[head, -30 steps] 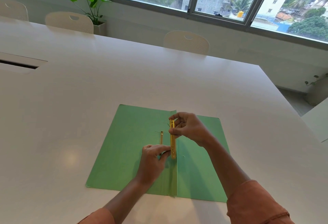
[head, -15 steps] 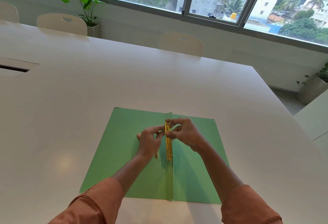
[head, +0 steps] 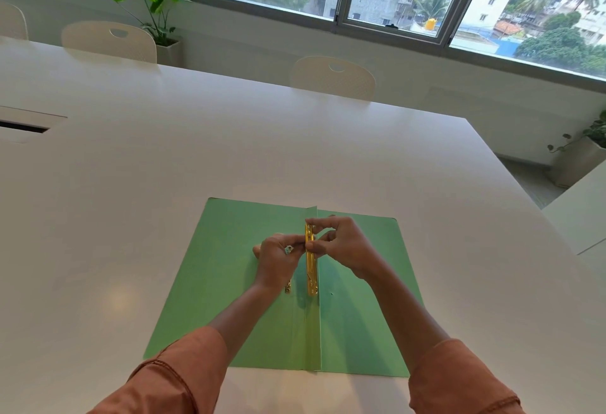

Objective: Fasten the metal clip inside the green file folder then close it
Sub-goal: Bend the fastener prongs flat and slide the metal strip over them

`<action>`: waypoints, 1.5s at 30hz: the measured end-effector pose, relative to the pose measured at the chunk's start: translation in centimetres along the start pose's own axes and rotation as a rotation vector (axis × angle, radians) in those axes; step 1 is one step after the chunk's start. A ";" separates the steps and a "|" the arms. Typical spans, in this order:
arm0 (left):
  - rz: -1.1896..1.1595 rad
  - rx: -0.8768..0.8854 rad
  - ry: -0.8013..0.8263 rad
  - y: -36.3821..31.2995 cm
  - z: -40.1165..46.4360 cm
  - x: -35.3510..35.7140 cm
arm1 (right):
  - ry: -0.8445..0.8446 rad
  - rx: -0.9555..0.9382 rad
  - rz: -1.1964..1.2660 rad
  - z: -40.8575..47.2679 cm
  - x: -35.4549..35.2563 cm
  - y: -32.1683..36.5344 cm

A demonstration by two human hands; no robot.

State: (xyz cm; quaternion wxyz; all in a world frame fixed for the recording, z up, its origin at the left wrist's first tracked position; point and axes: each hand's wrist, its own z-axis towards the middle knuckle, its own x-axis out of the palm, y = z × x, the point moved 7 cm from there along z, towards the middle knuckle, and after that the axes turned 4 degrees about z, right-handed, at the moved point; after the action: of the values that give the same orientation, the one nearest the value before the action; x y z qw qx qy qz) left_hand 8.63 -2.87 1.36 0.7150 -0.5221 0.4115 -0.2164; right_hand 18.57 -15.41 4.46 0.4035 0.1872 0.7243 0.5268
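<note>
A green file folder (head: pixel 213 282) lies open and flat on the white table (head: pixel 131 184), its spine fold running towards me. A gold metal clip bar (head: pixel 311 274) stands along that fold. My right hand (head: pixel 344 246) pinches the bar's upper end between thumb and fingers. Just left of the bar, my left hand (head: pixel 277 258) has its fingertips closed on a thin metal prong of the clip. Another gold prong end (head: pixel 288 287) pokes out below my left wrist. My hands hide the spot where prong and bar meet.
White chairs (head: pixel 333 77) stand along the table's far side, with a potted plant (head: pixel 154 17) behind them under the window. A cable slot (head: pixel 23 126) is set in the tabletop at far left. A second table edge (head: pixel 577 217) shows at right.
My left hand has moved up from the lower prong to the bar's upper part, meeting my right hand there. The right hand has stayed on the bar.
</note>
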 end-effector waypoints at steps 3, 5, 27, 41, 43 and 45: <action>0.028 0.010 -0.003 -0.2 0.0 -0.1 | -0.002 0.001 -0.014 0.0 0.1 0.0; 0.039 0.009 0.009 -0.3 0.0 -0.1 | -0.006 0.008 -0.022 0.0 0.1 -0.1; 0.654 0.465 0.321 -0.4 -6.0 1.2 | -0.111 0.096 -0.255 -0.9 0.2 -2.7; 0.852 0.541 0.351 -0.5 -6.1 1.6 | -0.151 0.026 -0.218 -0.1 -0.7 -2.7; 0.868 0.542 0.349 -0.4 -6.1 1.7 | -0.163 0.081 -0.152 0.0 -1.1 -3.4; 0.885 0.543 0.357 -0.5 -6.0 1.7 | -0.157 0.136 -0.096 0.2 -1.3 -3.9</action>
State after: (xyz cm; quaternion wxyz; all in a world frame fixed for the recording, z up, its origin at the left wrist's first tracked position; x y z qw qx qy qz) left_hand 4.76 -7.69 0.54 0.7659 -0.0510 0.6361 -0.0786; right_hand 20.09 -17.71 1.39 0.4701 0.2196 0.7328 0.4403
